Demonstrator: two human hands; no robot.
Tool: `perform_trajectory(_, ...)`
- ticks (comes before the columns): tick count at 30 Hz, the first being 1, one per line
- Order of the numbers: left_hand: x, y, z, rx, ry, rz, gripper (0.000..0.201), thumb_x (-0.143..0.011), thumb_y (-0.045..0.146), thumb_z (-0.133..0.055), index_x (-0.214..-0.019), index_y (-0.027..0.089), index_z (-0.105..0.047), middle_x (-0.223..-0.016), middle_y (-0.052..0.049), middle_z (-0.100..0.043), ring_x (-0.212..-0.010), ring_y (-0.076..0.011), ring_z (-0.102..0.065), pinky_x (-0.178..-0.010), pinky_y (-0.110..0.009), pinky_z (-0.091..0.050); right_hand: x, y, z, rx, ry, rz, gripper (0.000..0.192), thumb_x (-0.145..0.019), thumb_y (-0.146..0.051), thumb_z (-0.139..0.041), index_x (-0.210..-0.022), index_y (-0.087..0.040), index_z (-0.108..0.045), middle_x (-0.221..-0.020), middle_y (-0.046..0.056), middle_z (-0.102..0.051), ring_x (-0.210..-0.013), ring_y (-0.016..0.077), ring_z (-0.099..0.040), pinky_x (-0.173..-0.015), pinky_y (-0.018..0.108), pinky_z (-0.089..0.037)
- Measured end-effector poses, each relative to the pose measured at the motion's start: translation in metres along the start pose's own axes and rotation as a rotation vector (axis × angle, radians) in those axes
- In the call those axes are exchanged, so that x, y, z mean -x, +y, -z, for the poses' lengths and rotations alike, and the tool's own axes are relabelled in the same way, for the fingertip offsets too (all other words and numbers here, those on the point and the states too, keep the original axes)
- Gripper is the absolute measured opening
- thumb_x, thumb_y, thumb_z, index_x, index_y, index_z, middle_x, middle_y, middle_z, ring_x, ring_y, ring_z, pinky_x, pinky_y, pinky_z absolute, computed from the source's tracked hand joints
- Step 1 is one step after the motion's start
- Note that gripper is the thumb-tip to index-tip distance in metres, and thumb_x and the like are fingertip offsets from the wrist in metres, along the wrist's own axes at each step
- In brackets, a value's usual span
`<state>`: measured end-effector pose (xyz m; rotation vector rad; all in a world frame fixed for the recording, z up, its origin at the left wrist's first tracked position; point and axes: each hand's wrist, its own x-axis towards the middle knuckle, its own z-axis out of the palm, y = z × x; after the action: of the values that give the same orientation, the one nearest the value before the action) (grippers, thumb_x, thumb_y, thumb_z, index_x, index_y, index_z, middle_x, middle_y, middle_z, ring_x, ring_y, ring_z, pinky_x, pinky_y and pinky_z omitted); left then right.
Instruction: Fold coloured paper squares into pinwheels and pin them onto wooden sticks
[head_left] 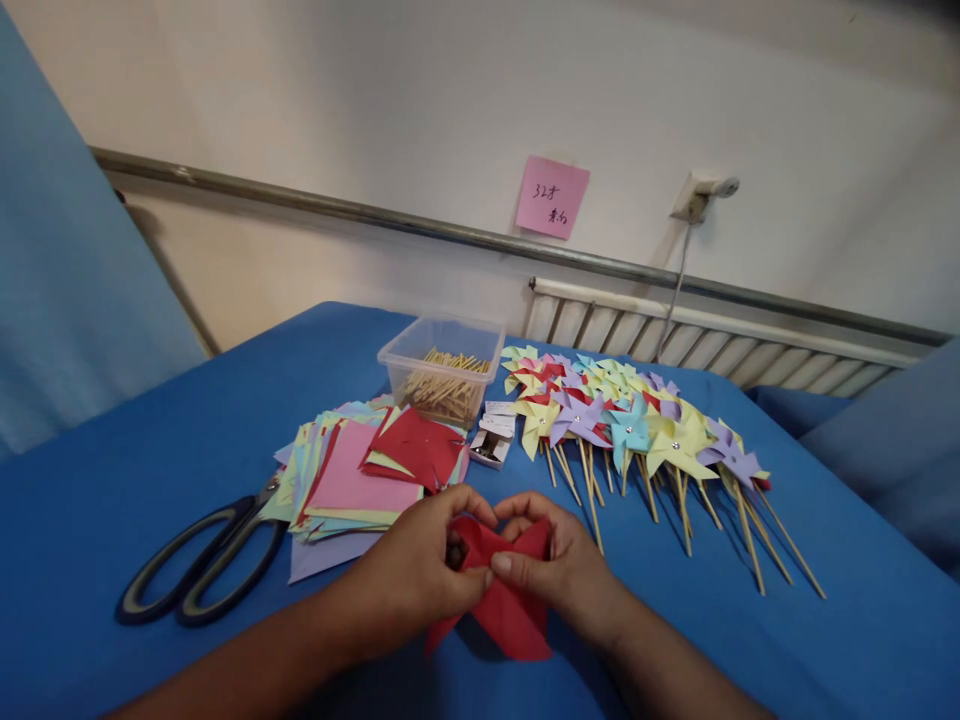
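Both hands hold a red paper square [510,610] folded toward its middle, low at the front of the blue table [150,480]. My left hand [420,570] pinches its left side with thumb and fingers. My right hand [555,565] grips its right side, thumb pressed on the centre. Something small and dark shows between the fingers, too small to identify. Behind the hands lies a stack of coloured paper squares [352,480], with cut red sheets [416,445] on top.
Large black scissors [202,565] lie at the left. A clear plastic box of wooden sticks [442,370] stands at the back, a small white box [495,435] beside it. Several finished paper pinwheels on sticks [637,430] spread to the right. A pink note [551,197] hangs on the wall.
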<state>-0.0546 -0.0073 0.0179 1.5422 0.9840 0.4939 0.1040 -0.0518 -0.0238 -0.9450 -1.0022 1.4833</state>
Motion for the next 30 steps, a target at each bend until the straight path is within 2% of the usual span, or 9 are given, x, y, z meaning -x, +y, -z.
perform_trajectory(4,0.003,0.01,-0.001,-0.076,0.044,-0.012,0.028,-0.062,0.02,-0.066,-0.089,0.019,-0.056,-0.05,0.009,-0.05,-0.046,-0.0097,-0.044,-0.043,-0.02,-0.03,-0.003,0.007,0.0,-0.03,0.016,0.001,0.037,-0.065,-0.033,-0.08,-0.094,-0.02,-0.06,-0.069,-0.006,-0.056,-0.05,0.0059,-0.046,-0.05,0.019,-0.037)
perform_trajectory(7,0.0,0.011,-0.001,-0.006,0.127,-0.049,0.029,-0.062,0.022,-0.067,-0.088,0.019,-0.055,-0.054,0.007,-0.056,-0.051,-0.0113,-0.05,-0.049,-0.021,-0.037,-0.006,0.01,-0.003,-0.073,0.131,0.065,0.037,-0.066,-0.034,-0.079,-0.093,-0.02,-0.059,-0.07,-0.006,-0.057,-0.052,0.0073,-0.051,-0.053,0.02,-0.041)
perform_trajectory(9,-0.004,0.009,0.0,0.119,0.163,-0.019,0.037,-0.06,0.025,-0.072,-0.093,0.019,-0.056,-0.06,0.005,-0.06,-0.057,-0.0133,-0.056,-0.057,-0.023,-0.042,-0.008,0.01,-0.004,-0.116,0.229,0.113,0.038,-0.067,-0.034,-0.079,-0.095,-0.021,-0.058,-0.071,-0.005,-0.058,-0.055,0.0085,-0.053,-0.055,0.021,-0.043)
perform_trajectory(12,-0.007,0.004,0.0,0.368,0.133,0.104,0.05,-0.059,0.029,-0.077,-0.103,0.017,-0.056,-0.074,0.0,-0.067,-0.068,-0.0158,-0.062,-0.065,-0.026,-0.045,-0.01,0.008,-0.006,-0.159,0.346,0.172,0.039,-0.068,-0.034,-0.077,-0.098,-0.022,-0.056,-0.073,-0.004,-0.058,-0.057,0.0096,-0.056,-0.057,0.022,-0.045)
perform_trajectory(15,-0.005,0.001,-0.005,0.582,0.053,0.167,0.04,-0.063,0.031,-0.077,-0.096,0.016,-0.061,-0.087,-0.005,-0.07,-0.077,-0.0175,-0.064,-0.072,-0.029,-0.048,-0.009,0.005,-0.009,-0.129,0.449,0.209,0.04,-0.068,-0.035,-0.077,-0.099,-0.022,-0.055,-0.076,-0.003,-0.058,-0.06,0.0109,-0.057,-0.057,0.023,-0.047)
perform_trajectory(18,-0.003,-0.001,-0.015,0.71,0.032,0.161,0.037,-0.06,0.031,-0.08,-0.091,0.017,-0.065,-0.089,-0.007,-0.072,-0.079,-0.0197,-0.066,-0.075,-0.031,-0.049,-0.006,0.004,-0.015,-0.066,0.502,0.229,0.04,-0.069,-0.036,-0.075,-0.099,-0.022,-0.055,-0.08,-0.001,-0.059,-0.065,0.0135,-0.059,-0.059,0.025,-0.049)
perform_trajectory(22,-0.003,-0.003,-0.021,0.693,0.088,0.18,0.041,-0.055,0.031,-0.082,-0.09,0.015,-0.07,-0.08,-0.008,-0.073,-0.072,-0.0196,-0.065,-0.068,-0.03,-0.049,-0.003,0.006,-0.022,-0.056,0.474,0.234,0.035,-0.07,-0.034,-0.074,-0.097,-0.022,-0.056,-0.081,0.0,-0.06,-0.067,0.0141,-0.059,-0.061,0.025,-0.05)
perform_trajectory(26,-0.005,-0.007,-0.019,0.633,0.118,0.167,0.035,-0.058,0.029,-0.08,-0.089,0.015,-0.071,-0.079,-0.008,-0.073,-0.071,-0.0198,-0.064,-0.067,-0.029,-0.048,-0.005,0.009,-0.022,-0.147,0.39,0.204,0.032,-0.07,-0.033,-0.075,-0.094,-0.022,-0.056,-0.077,-0.002,-0.062,-0.062,0.0115,-0.059,-0.058,0.023,-0.048)
perform_trajectory(30,-0.005,-0.01,-0.016,0.577,0.129,0.132,0.027,-0.064,0.03,-0.076,-0.086,0.015,-0.072,-0.079,-0.007,-0.073,-0.072,-0.0198,-0.064,-0.07,-0.029,-0.048,-0.006,0.012,-0.019,-0.219,0.32,0.195,0.032,-0.071,-0.031,-0.076,-0.095,-0.022,-0.057,-0.077,-0.002,-0.064,-0.064,0.0115,-0.061,-0.062,0.024,-0.048)
